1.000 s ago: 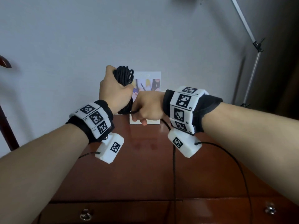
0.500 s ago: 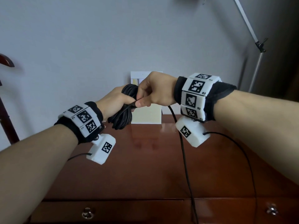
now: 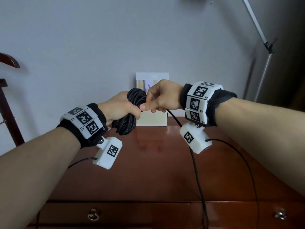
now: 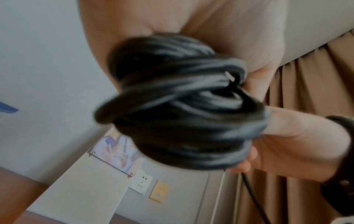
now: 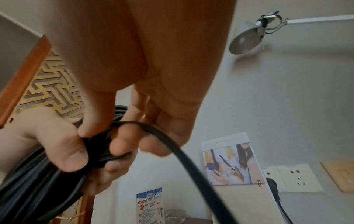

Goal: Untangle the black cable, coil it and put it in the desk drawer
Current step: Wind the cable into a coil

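A thick bundle of coiled black cable [image 3: 130,111] [image 4: 180,109] hangs in the air above the desk, gripped round its middle by my left hand [image 3: 122,108] [image 5: 57,145]. My right hand [image 3: 156,100] [image 5: 122,136] is right beside it, thumb and fingers pinching the loose strand of the cable [image 5: 172,145] at the coil. That free tail [image 3: 196,162] drops from the right hand past the desk's front edge. The closed desk drawer [image 3: 115,214] with a ring pull [image 3: 93,214] runs along the bottom of the head view.
The glossy red-brown desk top [image 3: 148,171] lies below both hands. A white stand-up calendar [image 3: 152,118] leans on the wall behind the coil. A metal lamp arm [image 3: 264,52] rises at the right, dark wooden furniture [image 3: 8,103] stands at the left. A second drawer knob [image 3: 280,215] shows bottom right.
Both hands dropped from their raised position a second ago; the right hand came up over the coil, and since half a second ago the hands have barely shifted.
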